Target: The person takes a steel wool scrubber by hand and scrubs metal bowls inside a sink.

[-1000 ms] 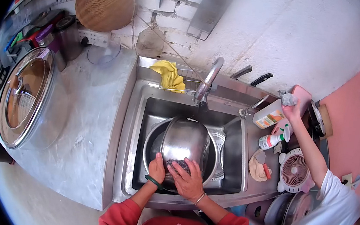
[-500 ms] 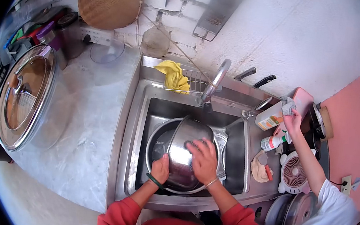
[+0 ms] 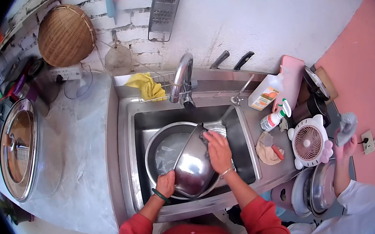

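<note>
My left hand (image 3: 166, 183) is closed on the near rim of a shiny metal bowl (image 3: 193, 164), which is tilted on its side. My right hand (image 3: 218, 152) presses a dark scouring pad (image 3: 203, 137) against the bowl's upper edge, its fingers over the pad. Beneath the tilted bowl, a larger metal basin (image 3: 150, 153) with some water in it stands in the steel sink (image 3: 140, 132). Above the sink's back edge rises a curved faucet (image 3: 183, 72).
At the right, a co-worker's hand (image 3: 345, 146) holds a grey cloth (image 3: 347, 128). Between it and the sink are a spray bottle (image 3: 272, 120), a white jug (image 3: 266, 93) and a pink-white fan (image 3: 308, 143). A glass lid (image 3: 19, 148) stands at the left.
The view has swung to the right. The bowl has tilted further, and my right hand has moved with the pad to its far edge. The co-worker's hand has moved down and to the right.
</note>
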A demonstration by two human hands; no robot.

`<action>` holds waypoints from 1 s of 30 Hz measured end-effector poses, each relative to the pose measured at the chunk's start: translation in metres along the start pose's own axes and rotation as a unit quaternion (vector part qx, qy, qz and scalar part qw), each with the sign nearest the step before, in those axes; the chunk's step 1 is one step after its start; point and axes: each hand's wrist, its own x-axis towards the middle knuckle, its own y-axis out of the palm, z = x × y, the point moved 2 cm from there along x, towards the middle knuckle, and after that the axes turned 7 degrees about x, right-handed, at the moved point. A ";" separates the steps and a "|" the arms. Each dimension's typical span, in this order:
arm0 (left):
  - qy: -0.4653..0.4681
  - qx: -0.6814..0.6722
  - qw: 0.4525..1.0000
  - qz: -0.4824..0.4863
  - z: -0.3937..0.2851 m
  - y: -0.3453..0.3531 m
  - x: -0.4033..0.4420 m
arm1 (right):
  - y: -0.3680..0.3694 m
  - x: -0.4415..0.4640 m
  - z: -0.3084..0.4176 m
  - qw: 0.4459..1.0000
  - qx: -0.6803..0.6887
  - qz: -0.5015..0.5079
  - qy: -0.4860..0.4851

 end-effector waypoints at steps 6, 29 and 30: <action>0.016 0.006 1.000 -0.026 0.003 -0.002 -0.002 | 0.004 -0.011 0.031 0.992 -0.092 0.039 -0.070; 0.011 0.086 0.995 -0.045 -0.041 0.054 -0.021 | 0.019 0.050 -0.037 0.960 -0.162 0.181 0.137; 0.013 0.095 0.995 -0.030 -0.046 0.054 -0.021 | 0.021 0.055 -0.050 0.962 -0.127 0.201 0.136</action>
